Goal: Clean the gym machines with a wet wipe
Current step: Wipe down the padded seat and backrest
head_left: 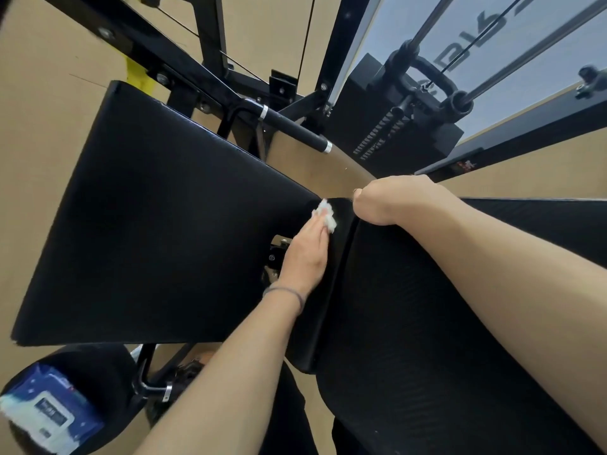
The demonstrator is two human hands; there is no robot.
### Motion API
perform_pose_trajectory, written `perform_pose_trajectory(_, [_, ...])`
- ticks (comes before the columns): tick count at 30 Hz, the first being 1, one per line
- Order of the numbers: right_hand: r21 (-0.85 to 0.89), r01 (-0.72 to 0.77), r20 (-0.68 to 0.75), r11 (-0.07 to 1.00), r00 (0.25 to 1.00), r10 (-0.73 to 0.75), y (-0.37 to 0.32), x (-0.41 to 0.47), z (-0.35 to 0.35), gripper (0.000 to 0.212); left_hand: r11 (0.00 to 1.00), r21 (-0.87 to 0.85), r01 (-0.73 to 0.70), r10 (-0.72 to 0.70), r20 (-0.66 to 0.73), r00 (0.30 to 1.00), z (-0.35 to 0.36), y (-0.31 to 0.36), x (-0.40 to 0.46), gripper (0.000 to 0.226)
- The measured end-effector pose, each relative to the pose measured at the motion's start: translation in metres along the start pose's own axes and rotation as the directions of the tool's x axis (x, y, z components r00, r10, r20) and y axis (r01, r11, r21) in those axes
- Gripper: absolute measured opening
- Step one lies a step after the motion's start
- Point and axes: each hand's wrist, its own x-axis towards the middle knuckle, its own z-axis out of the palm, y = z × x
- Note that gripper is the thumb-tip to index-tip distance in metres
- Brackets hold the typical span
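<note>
— Black padding fills the view. Which step is this?
— You're mid-wipe: your left hand (pixel 307 254) presses the white wet wipe (pixel 326 215) flat-fingered onto the seat pad (pixel 331 290), by the back pad (pixel 157 224). Your right hand (pixel 391 200) curls over the pad's edge. Next, I'd judge, sweep toward unwiped padding.
— Any writing?
— The blue wipes pack (pixel 49 412) label is unreadable.

A gym floor, seen from over a weight machine.

Beyond the fingers (pixel 320 221) stands a black weight stack (pixel 387 139) with guide rods (pixel 427 27) and a cable running up from it. A black padded handle bar (pixel 295 128) with chrome collars juts out just past the fingers, bolted to a black steel frame (pixel 184 60). The fingers lie on a black padded seat (pixel 164 224); a second pad (pixel 410 323) sits on their right. Tan flooring (pixel 42 93) shows underneath.
</note>
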Motion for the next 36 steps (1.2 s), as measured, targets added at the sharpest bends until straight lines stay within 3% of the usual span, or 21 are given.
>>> perform_pose_trajectory(5, [-0.01,0.025,-0.018,1.0,1.0,-0.025,0.002,0.003,0.003,0.051,0.977,0.047,0.207,-0.206,-0.028,0.978,-0.004,-0.035,-0.075,0.045])
perform_pose_trajectory(11, [-0.026,-0.032,-0.051,0.999,0.998,0.031,-0.003,0.012,0.008,0.048,0.995,0.058,0.086,-0.088,0.024,0.996,-0.007,0.008,0.034,0.042])
perform_pose_trajectory(15, [-0.043,-0.04,-0.074,0.998,0.997,0.037,-0.003,0.012,0.009,0.045,0.977,-0.006,0.212,-0.212,0.034,0.977,-0.007,-0.018,0.044,0.045])
perform_pose_trajectory(17, [-0.058,-0.042,-0.093,0.997,0.995,0.037,-0.004,0.009,0.009,0.046,0.946,-0.019,0.324,-0.324,-0.024,0.946,-0.002,-0.04,0.018,0.045])
perform_pose_trajectory(21, [-0.104,0.0,-0.17,0.995,0.985,-0.018,-0.004,0.0,0.011,0.044,0.787,0.187,0.588,-0.594,-0.029,0.804,-0.005,-0.085,-0.051,0.046])
perform_pose_trajectory(24, [-0.164,0.028,-0.224,0.986,0.972,-0.065,-0.002,-0.008,0.014,0.043,0.739,0.122,0.663,-0.663,-0.048,0.747,-0.002,-0.089,-0.102,0.045])
perform_pose_trajectory(29, [-0.209,0.085,-0.229,0.974,0.964,-0.133,-0.001,-0.014,0.016,0.046,0.728,0.146,0.67,-0.664,-0.095,0.742,0.006,-0.055,-0.147,0.039])
perform_pose_trajectory(33, [-0.225,0.1,-0.247,0.969,0.956,-0.156,0.001,-0.013,0.019,0.045,0.879,-0.035,0.475,-0.476,-0.104,0.873,0.011,-0.012,-0.158,0.039])
perform_pose_trajectory(36, [-0.204,0.098,-0.262,0.974,0.953,-0.151,0.0,-0.011,0.021,0.044,0.953,-0.009,0.302,-0.302,-0.065,0.951,0.003,0.004,-0.106,0.039])
